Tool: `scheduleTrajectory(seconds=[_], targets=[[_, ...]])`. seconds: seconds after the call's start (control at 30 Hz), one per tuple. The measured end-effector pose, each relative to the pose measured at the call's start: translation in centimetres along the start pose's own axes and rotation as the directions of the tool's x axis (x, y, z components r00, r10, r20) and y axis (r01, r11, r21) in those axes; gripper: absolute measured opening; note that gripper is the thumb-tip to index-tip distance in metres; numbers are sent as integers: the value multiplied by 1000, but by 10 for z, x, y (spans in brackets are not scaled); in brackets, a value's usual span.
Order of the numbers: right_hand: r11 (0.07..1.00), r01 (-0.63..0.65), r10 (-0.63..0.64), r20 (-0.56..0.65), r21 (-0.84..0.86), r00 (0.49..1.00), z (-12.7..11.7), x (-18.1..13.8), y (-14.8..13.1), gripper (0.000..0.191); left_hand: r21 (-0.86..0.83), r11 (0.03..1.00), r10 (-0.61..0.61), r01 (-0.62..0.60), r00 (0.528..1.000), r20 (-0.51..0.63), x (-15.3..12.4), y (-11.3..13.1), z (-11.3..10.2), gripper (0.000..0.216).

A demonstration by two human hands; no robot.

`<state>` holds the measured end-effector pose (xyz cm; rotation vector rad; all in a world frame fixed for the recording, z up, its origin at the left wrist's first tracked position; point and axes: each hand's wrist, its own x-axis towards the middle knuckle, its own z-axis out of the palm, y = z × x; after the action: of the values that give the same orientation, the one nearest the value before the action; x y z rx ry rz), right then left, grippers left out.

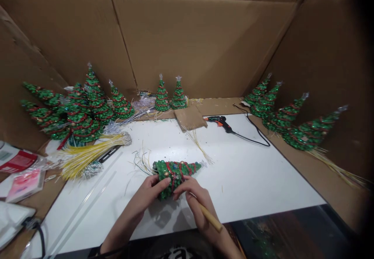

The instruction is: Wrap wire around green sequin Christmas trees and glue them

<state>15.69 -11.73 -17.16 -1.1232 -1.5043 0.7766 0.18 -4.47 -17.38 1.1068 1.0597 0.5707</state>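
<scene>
A small green Christmas tree (175, 170) with red garland and gold baubles lies on its side above the white board, its star tip toward the right. My left hand (149, 192) is closed around its wide base, thumb on the near side. Loose thin wires (143, 161) stick out from the base end. My right hand (197, 194) grips a round wooden handle (210, 218) that points back toward me. Whatever lies at the handle's front end is hidden by the fingers. The right fingertips touch the near side of the tree.
Behind the tree lie a cardboard piece (190, 118) and a black-and-orange glue gun (222, 123) with its cord. Yellow wire bundles (93, 152) are at the left. More decorated trees (84, 111) stand or lean left, at the back and right. Cardboard walls (204, 44) enclose the white board (248, 177).
</scene>
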Motion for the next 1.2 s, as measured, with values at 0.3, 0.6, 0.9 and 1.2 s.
scheduleTrajectory(seconds=[0.3,0.6,0.9,1.2], targets=[[994,-104,103,37,17,994,-4,-1,-10,28,26,999,43,-44,997,58,1,-10,-1,38],[979,-203,203,13,15,979,3,-2,-14,17,66,993,103,-102,995,-17,2,-25,7,36],[972,-224,225,-2,-73,974,7,-3,-14,17,194,972,153,-131,983,-101,3,-32,16,29],[952,-159,186,-80,262,979,5,-16,11,19,154,981,125,-118,991,-38,0,-26,16,30]])
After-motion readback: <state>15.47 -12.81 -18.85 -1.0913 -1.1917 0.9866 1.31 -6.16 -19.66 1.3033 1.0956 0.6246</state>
